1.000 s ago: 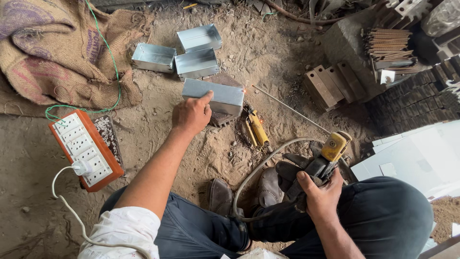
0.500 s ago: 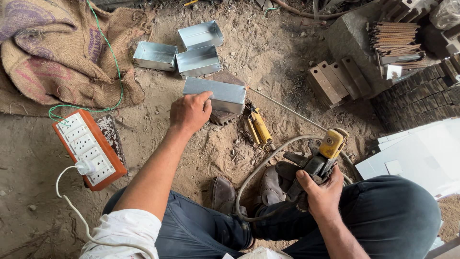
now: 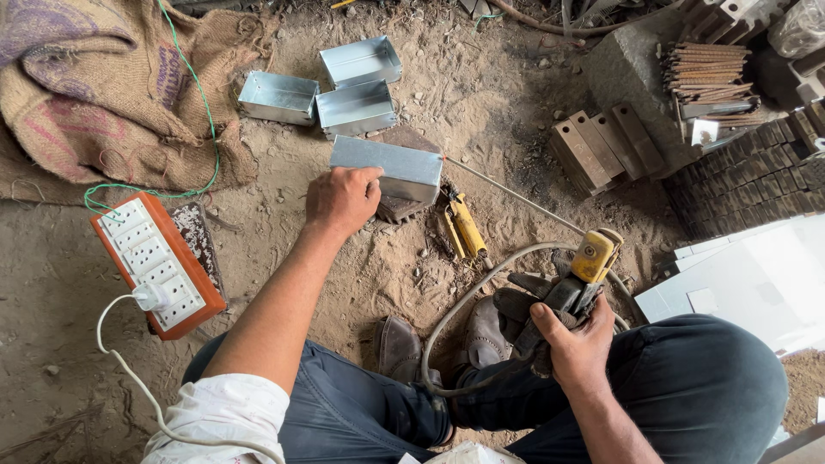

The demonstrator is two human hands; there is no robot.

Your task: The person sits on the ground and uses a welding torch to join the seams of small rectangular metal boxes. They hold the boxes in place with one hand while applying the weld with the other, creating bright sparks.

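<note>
My left hand (image 3: 342, 199) rests on the near edge of a shiny sheet-metal box (image 3: 387, 167), which lies upside down on a dark block on the dirt floor. My right hand (image 3: 577, 340) grips a yellow-headed welding electrode holder (image 3: 591, 263) with a grey cable looping down from it. A thin welding rod (image 3: 514, 197) runs from the holder to the box's right corner. A yellow clamp (image 3: 464, 225) lies just right of the box.
Three open metal boxes (image 3: 352, 86) sit behind. Burlap sacks (image 3: 103, 94) lie at left, with an orange power strip (image 3: 159, 262) and white plug. Metal blocks (image 3: 606, 146), rod bundles and white sheets (image 3: 756, 275) stand at right. My shoes (image 3: 447, 339) rest below.
My left hand has shifted slightly along the box's near edge. My right hand with the holder has stayed almost still, the rod tip held at the box.
</note>
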